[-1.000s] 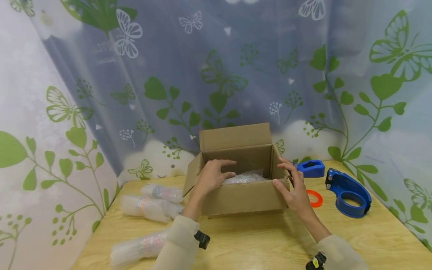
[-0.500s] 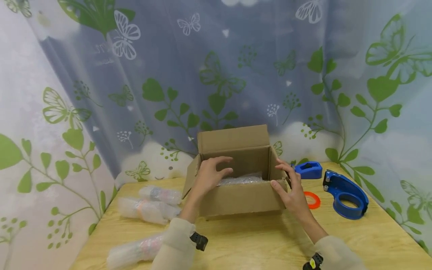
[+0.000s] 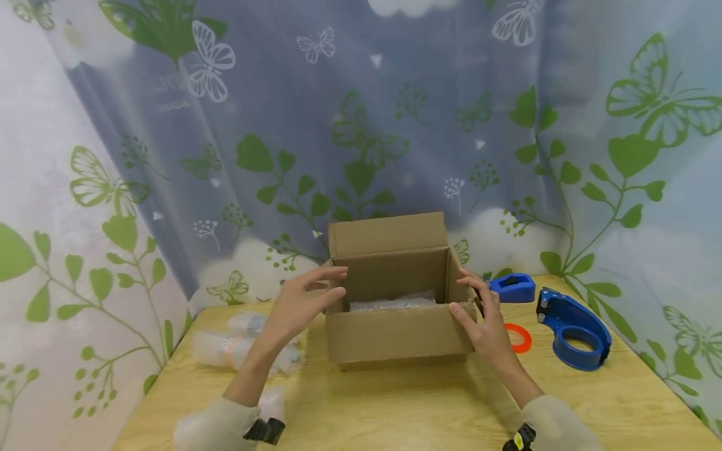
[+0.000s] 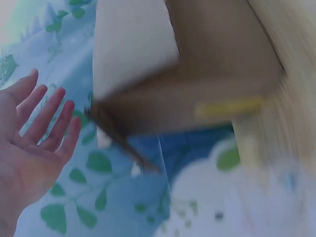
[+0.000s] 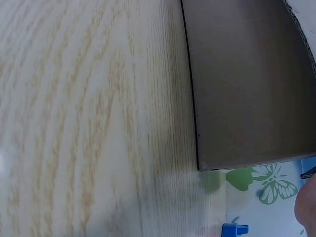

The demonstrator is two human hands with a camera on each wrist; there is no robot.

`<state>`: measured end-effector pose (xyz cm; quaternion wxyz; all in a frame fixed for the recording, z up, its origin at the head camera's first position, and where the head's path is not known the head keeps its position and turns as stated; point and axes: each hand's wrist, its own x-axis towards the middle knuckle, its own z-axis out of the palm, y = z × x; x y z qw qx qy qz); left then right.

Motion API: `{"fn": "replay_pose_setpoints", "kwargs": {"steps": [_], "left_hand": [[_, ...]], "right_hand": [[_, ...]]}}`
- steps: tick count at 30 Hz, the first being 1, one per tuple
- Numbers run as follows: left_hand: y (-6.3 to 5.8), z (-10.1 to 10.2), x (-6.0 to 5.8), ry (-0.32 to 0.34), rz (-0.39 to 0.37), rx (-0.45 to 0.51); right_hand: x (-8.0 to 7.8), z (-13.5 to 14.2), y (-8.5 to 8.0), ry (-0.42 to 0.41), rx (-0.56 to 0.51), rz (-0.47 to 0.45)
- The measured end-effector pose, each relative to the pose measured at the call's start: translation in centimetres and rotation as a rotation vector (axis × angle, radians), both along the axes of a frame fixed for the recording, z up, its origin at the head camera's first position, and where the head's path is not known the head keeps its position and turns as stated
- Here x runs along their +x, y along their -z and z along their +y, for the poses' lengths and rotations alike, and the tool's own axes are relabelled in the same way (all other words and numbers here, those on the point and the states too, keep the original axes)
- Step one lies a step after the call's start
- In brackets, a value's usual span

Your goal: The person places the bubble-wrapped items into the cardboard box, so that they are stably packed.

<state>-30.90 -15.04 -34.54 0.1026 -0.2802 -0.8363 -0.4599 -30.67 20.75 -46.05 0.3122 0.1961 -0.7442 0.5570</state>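
Note:
An open cardboard box [image 3: 395, 335] stands on the table, its back flap raised. Clear bubble wrap [image 3: 395, 302] shows inside, low behind the front wall; what it covers is hidden. My right hand [image 3: 489, 322] grips the box's right front corner, thumb on the front edge and fingers along the right side. Only a bit of that hand [image 5: 307, 207] appears in the right wrist view, beside the box [image 5: 252, 89]. At the box's left side is my left hand [image 3: 296, 307], holding nothing. The left wrist view shows its fingers [image 4: 47, 116] spread, apart from the box [image 4: 197, 98].
Left on the table [image 3: 383, 407] lie bubble-wrapped bundles [image 3: 217, 347], partly behind my left arm. To the right are a blue tape dispenser [image 3: 516, 288], an orange-red tape ring [image 3: 526, 338] and a blue hand-held tape dispenser [image 3: 581, 351]. A patterned curtain [image 3: 395, 156] hangs behind.
My left hand has come out of the box, moving left past its left wall. The right hand keeps its grip on the right corner. The bubble wrap stays inside.

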Motion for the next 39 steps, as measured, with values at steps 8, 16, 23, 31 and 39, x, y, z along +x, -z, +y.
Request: {"fn": "replay_pose_setpoints", "kwargs": {"steps": [8,16,23,31,39], "left_hand": [[1.4,-7.8,3.1,-0.139,-0.066,-0.129],[3.7,-14.4,7.1,-0.194,-0.165,-0.279],[5.2,-18.2,8.5,-0.143,-0.154,-0.417],[9.3,-21.5,7.7,0.056,-0.350,-0.405],[12.2,-22.4,7.1,0.154,-0.289,-0.493]], "right_hand": [[-0.2,0.3,0.3,0.005,0.004,0.002],[-0.5,-0.1,0.5,-0.008,0.015,0.005],[-0.2,-0.1,0.1,-0.010,0.002,-0.001],[-0.4,0.1,0.4,-0.001,-0.003,0.005],[-0.4,0.0,0.3,-0.008,-0.014,0.029]]}}
